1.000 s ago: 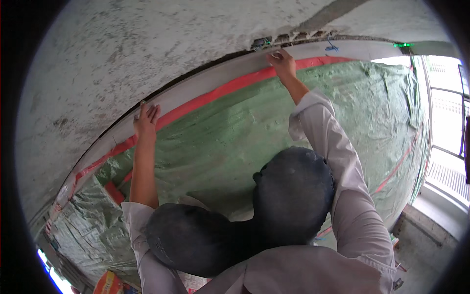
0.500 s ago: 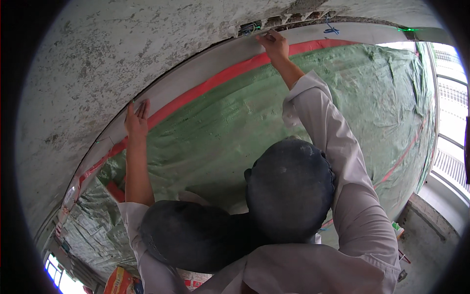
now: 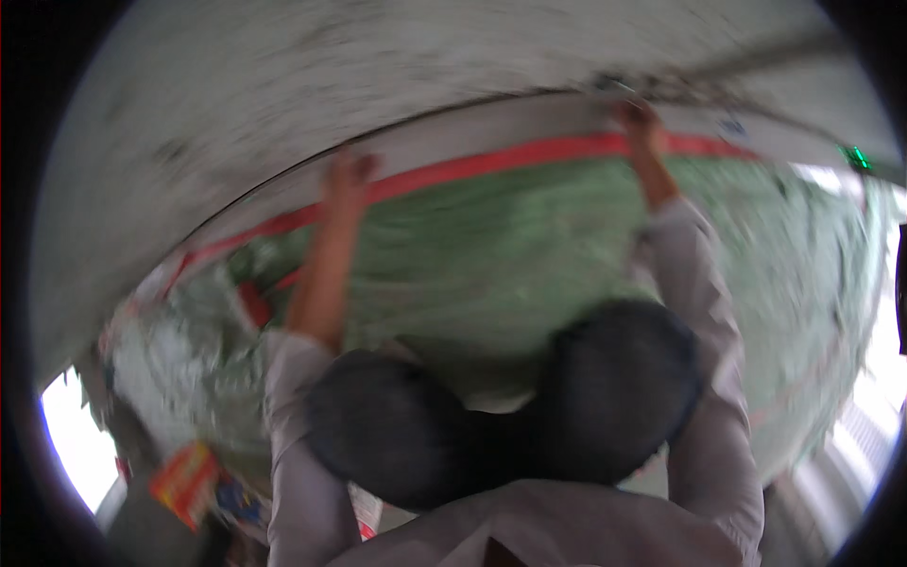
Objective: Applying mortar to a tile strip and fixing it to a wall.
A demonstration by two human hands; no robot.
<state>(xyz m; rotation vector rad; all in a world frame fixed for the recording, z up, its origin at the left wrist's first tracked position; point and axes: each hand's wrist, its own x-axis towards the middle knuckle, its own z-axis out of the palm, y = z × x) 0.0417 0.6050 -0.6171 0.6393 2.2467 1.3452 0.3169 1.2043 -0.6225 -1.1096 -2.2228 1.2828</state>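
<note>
A long, pale grey strip [image 3: 482, 128] runs along the bottom of the rough grey wall [image 3: 283, 85], with a dark gap between them. Red tape [image 3: 501, 161] borders its near side, and beyond that lies a wrinkled green sheet [image 3: 491, 222]. My left hand [image 3: 348, 180] is over the left part of the strip, at the tape's edge. Farther right, my right hand [image 3: 642, 125] reaches to the strip just below a broken-out recess [image 3: 614, 85] in the wall. Motion smears the fingers of both hands, and whatever they might hold is hidden by the blur.
My bent knees [image 3: 624, 392] are between my arms, over the sheet. Blue wires [image 3: 732, 125] lie on the strip at right, near a green light spot [image 3: 857, 157]. An orange-and-yellow bag [image 3: 187, 484] stands at lower left. Bright openings show at both sides.
The view has swung, so the strip and both hands appear farther right. My left hand showed outstretched fingers before and is now blurred. The right hand stays near the wall recess.
</note>
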